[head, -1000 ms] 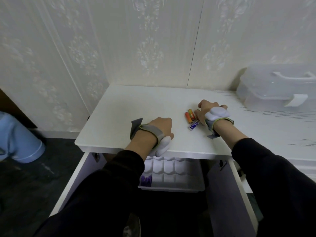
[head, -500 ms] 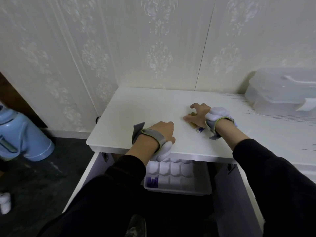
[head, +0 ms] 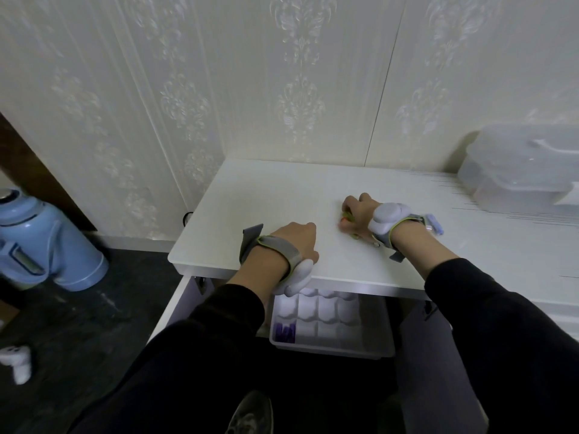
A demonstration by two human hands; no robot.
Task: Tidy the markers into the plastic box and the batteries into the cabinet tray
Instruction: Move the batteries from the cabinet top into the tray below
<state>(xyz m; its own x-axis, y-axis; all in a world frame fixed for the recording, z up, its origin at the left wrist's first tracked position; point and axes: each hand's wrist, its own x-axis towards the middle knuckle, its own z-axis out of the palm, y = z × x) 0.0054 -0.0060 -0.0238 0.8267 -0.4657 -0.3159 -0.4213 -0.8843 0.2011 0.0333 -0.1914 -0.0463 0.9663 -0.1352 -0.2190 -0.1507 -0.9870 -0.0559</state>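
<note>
My right hand point(head: 357, 214) is closed over orange and green batteries point(head: 346, 217) on the white cabinet top point(head: 266, 195); only their ends show between my fingers. A small purple-and-white battery-like piece point(head: 435, 224) lies just right of that wrist. My left hand point(head: 297, 239) rests as a fist near the front edge and holds nothing. Below, inside the open cabinet, a white compartment tray point(head: 372, 327) has purple batteries point(head: 285, 332) in its front-left cell. The translucent plastic box point(head: 517, 170) stands at the back right with its lid on. No markers are in sight.
Both cabinet doors hang open, the left door point(head: 178, 305) and the right door point(head: 438, 355). A blue flask point(head: 40, 245) and a small white object point(head: 18, 363) are on the dark floor at left. The patterned wall is right behind the top.
My right hand has curled shut over the orange and green batteries, which lay exposed before. My left hand has stayed put. The view has shifted left.
</note>
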